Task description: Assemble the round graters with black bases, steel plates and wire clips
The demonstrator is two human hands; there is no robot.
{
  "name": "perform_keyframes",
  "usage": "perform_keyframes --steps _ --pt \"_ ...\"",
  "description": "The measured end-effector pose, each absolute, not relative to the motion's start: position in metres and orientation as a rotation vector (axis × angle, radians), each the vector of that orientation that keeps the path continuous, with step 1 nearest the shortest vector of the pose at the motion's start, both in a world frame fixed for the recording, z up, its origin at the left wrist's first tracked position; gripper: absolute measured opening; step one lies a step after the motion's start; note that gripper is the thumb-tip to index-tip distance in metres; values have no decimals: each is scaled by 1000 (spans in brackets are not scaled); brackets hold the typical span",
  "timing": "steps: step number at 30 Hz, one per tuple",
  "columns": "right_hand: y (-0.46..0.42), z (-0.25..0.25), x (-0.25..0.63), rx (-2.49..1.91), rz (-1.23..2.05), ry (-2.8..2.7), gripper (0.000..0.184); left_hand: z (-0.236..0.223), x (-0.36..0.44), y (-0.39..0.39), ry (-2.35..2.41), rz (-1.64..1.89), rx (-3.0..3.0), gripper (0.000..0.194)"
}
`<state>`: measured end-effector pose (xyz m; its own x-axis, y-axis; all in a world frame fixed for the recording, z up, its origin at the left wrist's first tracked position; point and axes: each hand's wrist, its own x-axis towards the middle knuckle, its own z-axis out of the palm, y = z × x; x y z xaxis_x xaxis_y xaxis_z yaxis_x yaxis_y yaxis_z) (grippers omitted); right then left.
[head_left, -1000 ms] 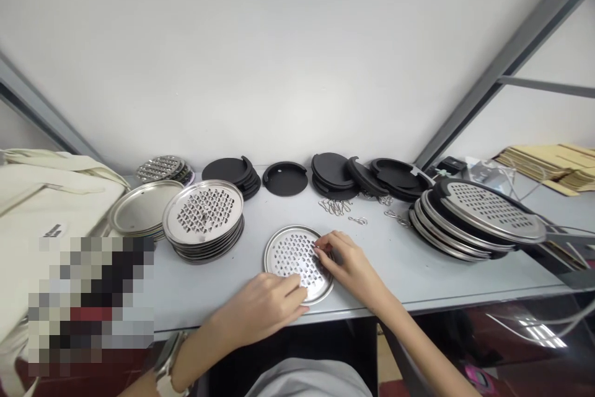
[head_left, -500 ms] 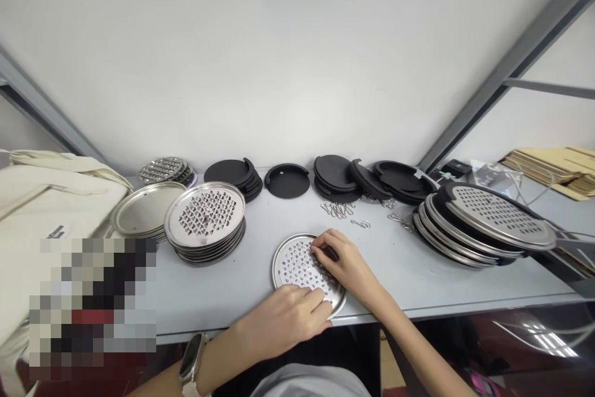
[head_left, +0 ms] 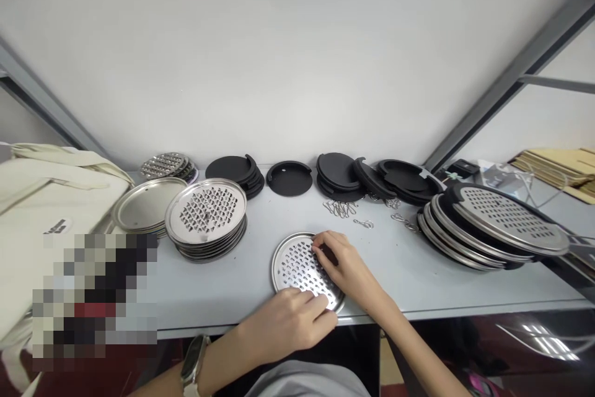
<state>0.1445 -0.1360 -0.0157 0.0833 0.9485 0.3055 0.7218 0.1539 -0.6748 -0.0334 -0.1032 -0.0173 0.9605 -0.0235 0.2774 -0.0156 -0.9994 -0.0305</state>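
Observation:
A round metal grater plate (head_left: 297, 264) with a raised rim lies on the grey table near its front edge. My left hand (head_left: 297, 319) is curled over the plate's near rim, with its fingertips hidden below and behind the knuckles. At the far right rim my right hand (head_left: 341, 261) is closed in a pinch, thumb and forefinger meeting at the edge. To the left stands a stack of similar grater plates (head_left: 207, 211). Loose metal clips (head_left: 341, 208) lie beyond my right hand.
Black round holders (head_left: 290, 180) line the wall. Plain metal discs (head_left: 149, 205) and coarser grater discs (head_left: 162, 166) sit at the left, beside a cream cloth bag (head_left: 51, 199). A tall pile of graters in black holders (head_left: 493, 223) stands at the right.
My left hand has shifted slightly, its fingers over the near rim. The right hand keeps its pinch. My view has turned a little, and the plate's holes catch the light differently.

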Motion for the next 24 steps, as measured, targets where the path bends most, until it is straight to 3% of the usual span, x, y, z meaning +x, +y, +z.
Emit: perform_keyframes --steps 17,24 --pt "-136 -6 150 -1565 534 -1633 14 -20 -32 -101 45 -481 -3023 13" --pt "-126 -10 161 -1560 686 -1423 9 -24 -31 -104 -178 -541 -3025 24"
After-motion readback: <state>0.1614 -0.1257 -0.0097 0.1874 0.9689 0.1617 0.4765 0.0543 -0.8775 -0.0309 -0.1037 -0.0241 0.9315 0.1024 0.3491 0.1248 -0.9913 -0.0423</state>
